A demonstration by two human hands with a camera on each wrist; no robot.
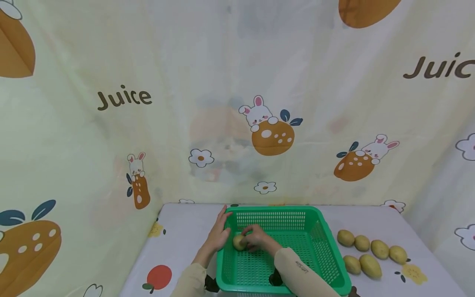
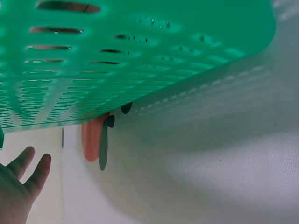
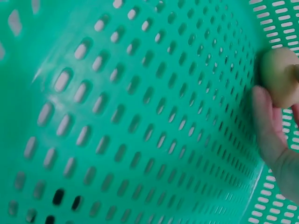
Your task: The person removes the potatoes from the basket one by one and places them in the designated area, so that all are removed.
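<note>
A green plastic basket (image 1: 274, 209) with slotted walls stands on the table. Inside it, near the left wall, lies a round yellowish potato (image 1: 238, 243), which my right hand (image 1: 256, 238) grips from the right side. The right wrist view shows this potato (image 3: 276, 74) low in the basket, with fingers against it. My left hand (image 1: 218, 233) touches the outside of the basket's left wall near the rim, its fingers stretched upward. In the left wrist view, fingers of the left hand (image 2: 21, 186) extend, spread apart, below the basket wall.
To the right of the basket, several potatoes (image 1: 370, 266) lie on the white printed tablecloth (image 1: 178, 231). A curtain (image 1: 222, 82) with rabbit and fruit prints hangs behind and along both sides of the table.
</note>
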